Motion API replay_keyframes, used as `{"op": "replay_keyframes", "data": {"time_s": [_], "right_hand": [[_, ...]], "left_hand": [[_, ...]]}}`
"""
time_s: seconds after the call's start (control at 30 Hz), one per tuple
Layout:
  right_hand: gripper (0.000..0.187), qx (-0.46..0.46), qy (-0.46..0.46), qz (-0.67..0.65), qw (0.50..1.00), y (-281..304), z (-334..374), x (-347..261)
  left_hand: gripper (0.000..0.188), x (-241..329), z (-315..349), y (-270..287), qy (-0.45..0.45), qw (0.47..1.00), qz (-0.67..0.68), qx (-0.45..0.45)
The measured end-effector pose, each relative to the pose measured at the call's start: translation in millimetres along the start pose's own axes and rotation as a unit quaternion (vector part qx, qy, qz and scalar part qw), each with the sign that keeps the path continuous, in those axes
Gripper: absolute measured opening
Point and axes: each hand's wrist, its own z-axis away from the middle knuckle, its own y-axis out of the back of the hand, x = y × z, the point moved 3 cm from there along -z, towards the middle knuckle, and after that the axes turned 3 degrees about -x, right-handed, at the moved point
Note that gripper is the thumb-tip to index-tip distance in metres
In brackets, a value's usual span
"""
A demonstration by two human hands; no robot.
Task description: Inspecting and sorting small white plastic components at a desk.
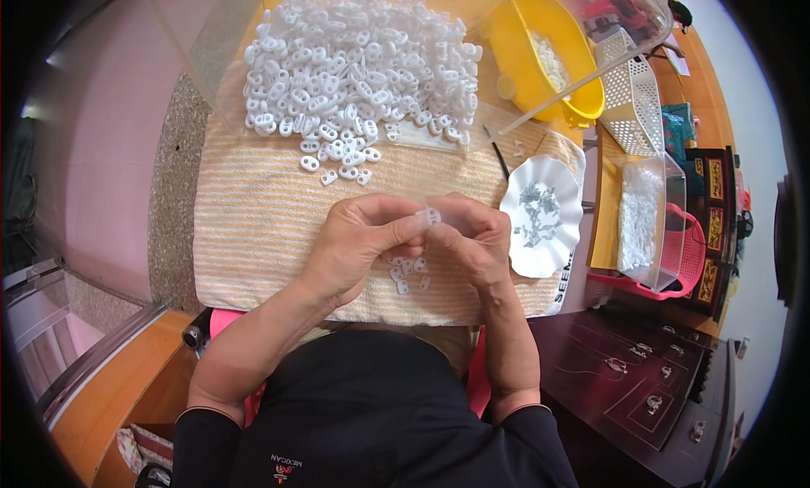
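Observation:
My left hand [363, 239] and my right hand [474, 239] meet over the middle of a striped towel. Between thumbs and fingertips they pinch one small white plastic piece [433, 216] with two holes; the fingers cover part of it. Several flat white two-holed pieces [402, 286] lie on the towel just below the hands. Farther off, a large heap of rounded white two-holed pieces [354, 75] spreads toward me. Right of my right hand stands a white wavy-rimmed plate [544, 262] holding small dark, greyish bits [540, 203].
The striped towel [253, 235] covers the table. A thin black tool [498, 155] lies by the plate. Beyond are a yellow basin [515, 66] with white pieces, a clear plastic cover edge [574, 85], a white perforated basket [629, 96] and a clear box [672, 226] of whitish pieces.

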Motion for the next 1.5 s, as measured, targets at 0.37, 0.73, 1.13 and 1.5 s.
{"op": "replay_keyframes", "data": {"time_s": [0.37, 0.73, 1.13, 1.5], "right_hand": [[0.026, -0.02, 0.059, -0.015, 0.998, -2, 2, 1], [0.027, -0.034, 0.131, -0.031, 0.99, -7, 0, 2], [0.024, -0.041, 0.161, 0.03, 0.986, -9, 5, -3], [0.024, -0.058, 0.122, -0.011, 0.991, -12, 10, -4]], "left_hand": [[0.015, -3, -2, 2, 0.037, 0.994, 0.075, -0.068], [0.011, -3, 1, -1, 0.048, 0.985, 0.11, -0.123], [0.01, -6, 3, -5, 0.02, 0.986, 0.106, -0.124], [0.009, -9, 4, -7, 0.007, 0.982, 0.118, -0.147]]}}
